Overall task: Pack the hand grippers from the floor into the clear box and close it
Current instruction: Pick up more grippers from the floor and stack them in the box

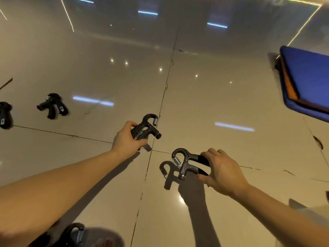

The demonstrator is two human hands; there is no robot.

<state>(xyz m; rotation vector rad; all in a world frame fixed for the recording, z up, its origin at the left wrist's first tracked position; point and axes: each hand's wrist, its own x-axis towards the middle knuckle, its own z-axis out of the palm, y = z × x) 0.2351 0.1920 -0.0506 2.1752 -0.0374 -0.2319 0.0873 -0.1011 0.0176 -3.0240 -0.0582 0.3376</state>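
Pickup under way, clear box out of sight

The left hand (127,139) sits at mid-frame with its fingers (130,124) curled round the two handles of the centre gripper (146,128), whose hook and spring point to the upper right. Just below and to the right, the right hand (222,172) pinches the handles of the lower-right gripper (187,163) between fingers above and thumb below. Its hook faces left. This one casts a shadow set off to the lower left on the glossy tiled floor (213,86), so it looks to be lifted clear. Whether the centre gripper is off the tiles I cannot tell.

Taking one in each hand by the handles probably halves the trips and keeps skin away from the springs.

Each tool is black, with a curved top arm, a silvery coil spring and a knob on the adjuster.

A loose gripper (53,106) lies at the left of the frame, an edge gripper (5,114) is cut off at the far left, and a blurred gripper (71,236) shows at the bottom. A blue mat (306,82) lies at the right edge. The clear box is not in view, so packing seems at an early stage.
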